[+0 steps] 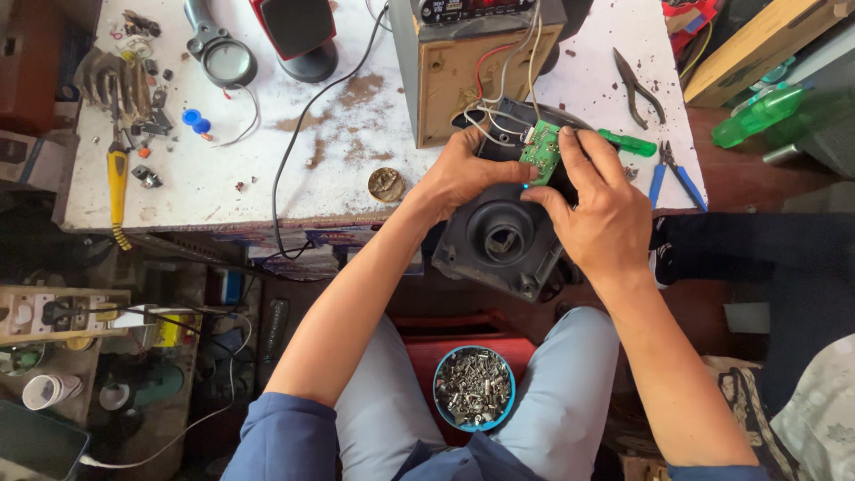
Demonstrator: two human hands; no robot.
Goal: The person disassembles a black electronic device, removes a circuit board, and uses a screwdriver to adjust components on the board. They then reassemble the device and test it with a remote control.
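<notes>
A small green circuit board (541, 150) sits between both hands, above a dark grey plastic speaker housing (499, 236) that leans on the table edge. My left hand (463, 174) grips the board's left side and the housing's top. On the board's right side my right hand (592, 200) pinches it with thumb and fingers. White and red wires (499, 80) run from the board up into a wooden speaker box (463, 76). A green-handled screwdriver (631, 142) lies just behind my right hand.
On the white worktable (178, 187) lie a magnifier (227, 61), a yellow-handled screwdriver (118, 178), dark pliers (637, 85), blue-handled cutters (672, 169), a black cable (289, 151), a small round tin (386, 184). A blue bowl of screws (474, 387) rests between my knees.
</notes>
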